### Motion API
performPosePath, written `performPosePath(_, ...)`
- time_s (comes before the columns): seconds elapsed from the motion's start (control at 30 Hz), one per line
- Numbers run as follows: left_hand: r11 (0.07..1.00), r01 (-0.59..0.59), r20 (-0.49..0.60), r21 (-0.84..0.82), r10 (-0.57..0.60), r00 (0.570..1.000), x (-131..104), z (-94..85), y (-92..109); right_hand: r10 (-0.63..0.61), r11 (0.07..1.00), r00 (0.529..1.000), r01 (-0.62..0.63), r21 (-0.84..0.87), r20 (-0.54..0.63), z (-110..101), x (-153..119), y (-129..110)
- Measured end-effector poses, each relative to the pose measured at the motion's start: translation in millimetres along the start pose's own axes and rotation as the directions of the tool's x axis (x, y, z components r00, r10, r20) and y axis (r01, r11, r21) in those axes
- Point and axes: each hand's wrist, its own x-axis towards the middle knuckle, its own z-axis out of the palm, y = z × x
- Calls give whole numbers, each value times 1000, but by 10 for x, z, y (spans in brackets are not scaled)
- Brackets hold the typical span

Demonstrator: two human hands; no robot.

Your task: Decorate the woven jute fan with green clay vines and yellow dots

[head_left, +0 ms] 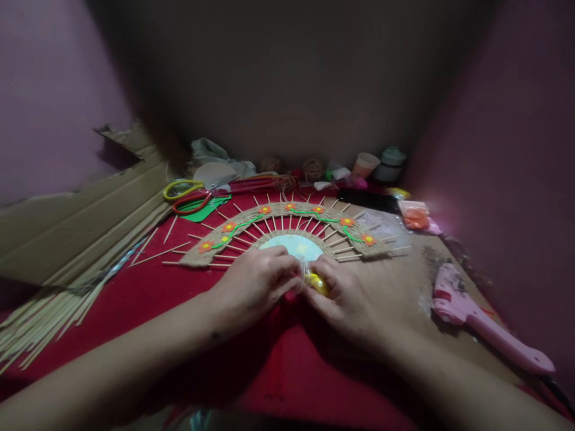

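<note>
Both hands meet in front of a half-round fan of thin sticks woven with twine [247,216], decorated with orange flowers and green vines. A pale blue half disc [290,244] forms its centre, partly hidden by my fingers. My right hand [344,296] is closed around a small clear plastic packet with something yellow inside [319,284]. Closed in a pinch, my left hand [265,278] grips the upper left end of that clear plastic. The fingertips of both hands nearly touch.
A pink glue gun [476,320] lies on a brown board [395,311] at right. Scissors with yellow and red handles [191,200] rest on green sheet at back left. Loose sticks [67,305] and cardboard [90,209] are at left. A cup [365,164] and jar [390,164] stand behind.
</note>
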Motion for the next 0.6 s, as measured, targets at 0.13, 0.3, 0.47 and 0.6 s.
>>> performPosePath(0.13, 990, 98, -5, -101, -99, 995, 65, 52, 32, -1, 1000, 1000, 1, -14, 10, -5, 3, 13)
performPosePath(0.3, 953, 170, 32, -249, -168, 985, 83, 80, 64, 7, 999, 996, -3, -47, 85, -9, -13, -4)
performPosePath(0.47, 927, 202, 84, -316, -185, 979, 71, 45, 17, 52, 993, 990, -37, -114, 129, -32, -23, -79)
performPosePath(0.6, 878, 247, 178, -411, -189, 966, 93, 87, -35, 58, 974, 989, -28, -224, 132, -81, -1, -163)
